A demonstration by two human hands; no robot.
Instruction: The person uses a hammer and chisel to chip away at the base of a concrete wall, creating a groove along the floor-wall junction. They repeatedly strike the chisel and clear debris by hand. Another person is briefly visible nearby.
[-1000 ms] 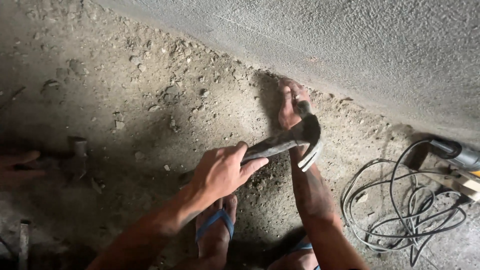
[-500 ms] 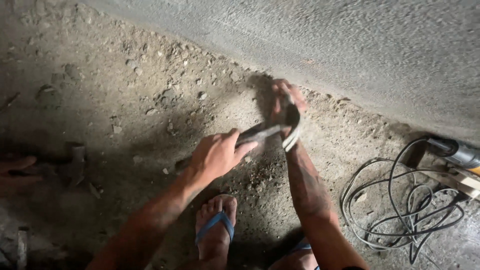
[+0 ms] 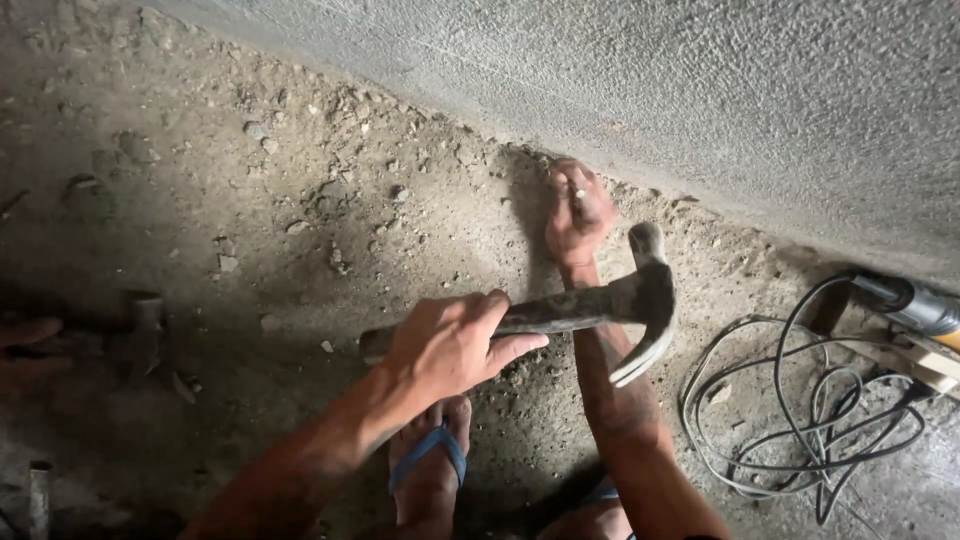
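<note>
While the left hand (image 3: 445,345) wrapped its fingers tight around the dark handle of the claw hammer (image 3: 600,305), the tool hung level above the dirt, head out to the right, striking face turned up toward the wall and claw curving down. Over by the foot of the rough concrete wall (image 3: 700,90), the right hand (image 3: 578,212) was pressed down against the gritty ground (image 3: 300,200), fingers pinched on a small pale nail (image 3: 579,193) — only a sliver of it showed between the fingertips. Hammer head sat just beside that right wrist, a little nearer the camera, not touching the nail. Below, a foot in a blue flip-flop (image 3: 428,455) was planted on the dirt between the two forearms. Off to the right, a tangle of black cable (image 3: 800,420) lay looped on the ground, with a power tool (image 3: 905,300) partly in view near the wall. At the far left edge, another person's fingers (image 3: 25,335) rested in shadow.
</note>
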